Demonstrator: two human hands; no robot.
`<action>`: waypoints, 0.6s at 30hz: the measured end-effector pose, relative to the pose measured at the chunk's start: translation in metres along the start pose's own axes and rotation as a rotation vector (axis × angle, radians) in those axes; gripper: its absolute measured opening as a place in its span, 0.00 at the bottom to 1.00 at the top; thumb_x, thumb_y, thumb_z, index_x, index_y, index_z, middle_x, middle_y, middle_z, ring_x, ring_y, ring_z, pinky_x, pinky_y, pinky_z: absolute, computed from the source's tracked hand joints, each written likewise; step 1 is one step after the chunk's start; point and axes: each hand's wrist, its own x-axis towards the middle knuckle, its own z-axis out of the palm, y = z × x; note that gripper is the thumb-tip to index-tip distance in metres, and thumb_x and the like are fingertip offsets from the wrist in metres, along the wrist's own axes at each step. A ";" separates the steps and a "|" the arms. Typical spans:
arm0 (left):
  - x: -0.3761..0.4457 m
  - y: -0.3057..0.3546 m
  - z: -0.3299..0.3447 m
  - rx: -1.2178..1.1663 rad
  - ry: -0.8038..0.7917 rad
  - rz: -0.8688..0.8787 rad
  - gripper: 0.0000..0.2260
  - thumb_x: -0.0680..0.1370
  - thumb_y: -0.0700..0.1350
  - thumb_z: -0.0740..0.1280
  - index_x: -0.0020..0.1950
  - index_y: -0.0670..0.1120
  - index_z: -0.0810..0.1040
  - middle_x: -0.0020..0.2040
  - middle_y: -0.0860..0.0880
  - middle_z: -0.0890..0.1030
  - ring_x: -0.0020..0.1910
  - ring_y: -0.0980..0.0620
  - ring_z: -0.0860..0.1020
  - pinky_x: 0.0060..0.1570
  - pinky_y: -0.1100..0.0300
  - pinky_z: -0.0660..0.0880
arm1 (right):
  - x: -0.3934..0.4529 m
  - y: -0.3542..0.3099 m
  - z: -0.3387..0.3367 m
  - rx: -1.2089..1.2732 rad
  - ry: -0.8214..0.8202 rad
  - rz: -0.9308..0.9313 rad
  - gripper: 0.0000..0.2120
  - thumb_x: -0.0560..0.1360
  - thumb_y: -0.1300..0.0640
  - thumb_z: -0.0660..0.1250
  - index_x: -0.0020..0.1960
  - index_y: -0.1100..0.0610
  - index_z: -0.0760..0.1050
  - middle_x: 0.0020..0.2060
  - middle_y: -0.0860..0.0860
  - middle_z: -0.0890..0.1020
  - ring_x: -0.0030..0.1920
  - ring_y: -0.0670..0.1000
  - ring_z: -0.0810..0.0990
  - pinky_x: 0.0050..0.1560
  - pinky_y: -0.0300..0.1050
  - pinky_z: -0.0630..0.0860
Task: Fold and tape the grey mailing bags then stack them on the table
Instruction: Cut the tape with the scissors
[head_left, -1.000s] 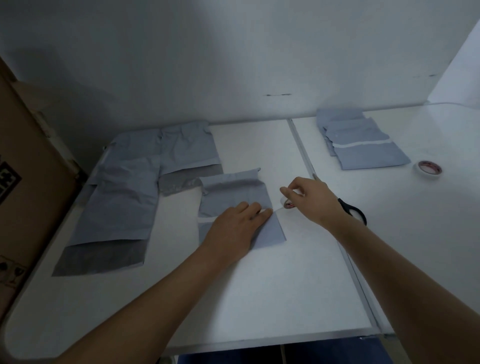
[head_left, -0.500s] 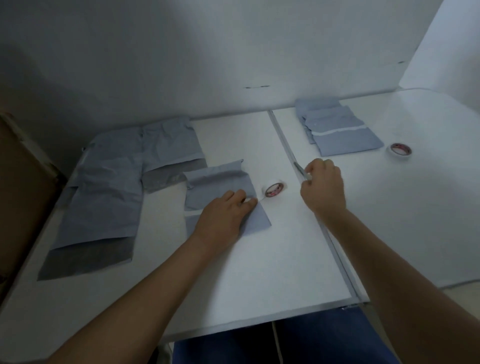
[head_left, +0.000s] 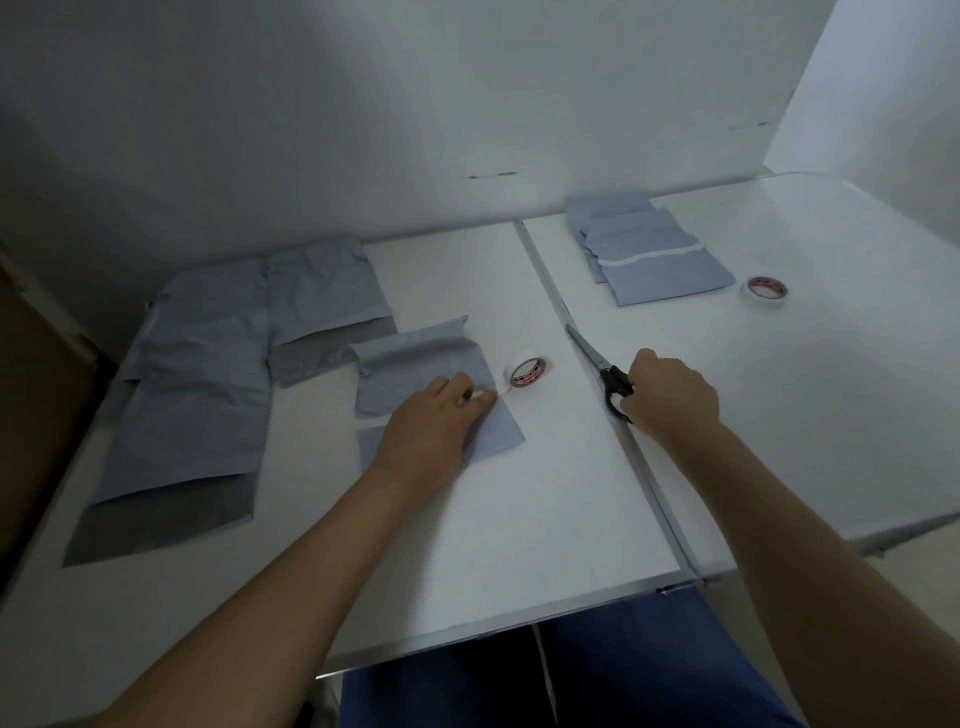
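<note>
The left hand (head_left: 431, 423) lies flat on the folded bag (head_left: 415, 364), fingers straight and pressing near its right edge. The pressure appears to serve two ends: it keeps the fold closed, and it pins the strip of tape (head_left: 371, 423) that crosses the bag and runs out to the roll (head_left: 527, 370). The roll stands on its edge just beside the bag's right side, joined to it by a short stretch of uncut tape under the fingertips.

The right hand (head_left: 670, 395) is curled round the black handles of the scissors (head_left: 597, 366). The blades lie closed along the seam (head_left: 649, 483) between the two table (head_left: 519, 519) panels, tips pointing away from the person. The likely step in hand is to lift the scissors and cut the tape between bag and roll.

Unfolded bags (head_left: 208, 384) lie overlapped at the left, the nearest partly under the folded bag's far corner. The stack (head_left: 654, 254) of finished bags sits on the right panel, well apart from both hands, with a spare roll (head_left: 767, 288) just beside it.

Open table lies between the roll and the seam, so the scissors have a free path to the tape. The gap between fingertips and roll is narrow; the blades would need to enter close to the fingers. The route from the folded bag to the stack crosses the seam, where a dragged edge might catch.
</note>
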 end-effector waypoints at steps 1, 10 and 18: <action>0.000 0.000 0.000 0.000 0.000 -0.001 0.23 0.69 0.40 0.62 0.64 0.46 0.78 0.49 0.45 0.76 0.43 0.45 0.75 0.31 0.58 0.62 | 0.000 -0.001 -0.004 0.012 -0.010 0.005 0.13 0.76 0.52 0.65 0.52 0.60 0.68 0.49 0.57 0.78 0.43 0.56 0.71 0.43 0.45 0.67; -0.001 -0.001 0.004 -0.026 0.033 0.000 0.22 0.70 0.37 0.67 0.64 0.46 0.77 0.51 0.45 0.76 0.45 0.45 0.75 0.32 0.57 0.67 | 0.003 -0.019 -0.015 1.329 -0.195 0.167 0.09 0.76 0.67 0.64 0.56 0.61 0.73 0.49 0.60 0.83 0.42 0.51 0.83 0.42 0.38 0.77; -0.001 -0.001 0.006 -0.015 0.050 -0.004 0.23 0.69 0.38 0.63 0.64 0.46 0.78 0.50 0.46 0.76 0.44 0.45 0.75 0.33 0.59 0.64 | -0.024 -0.035 -0.033 1.467 -0.674 -0.081 0.12 0.78 0.61 0.64 0.60 0.65 0.75 0.40 0.53 0.77 0.39 0.47 0.76 0.41 0.38 0.70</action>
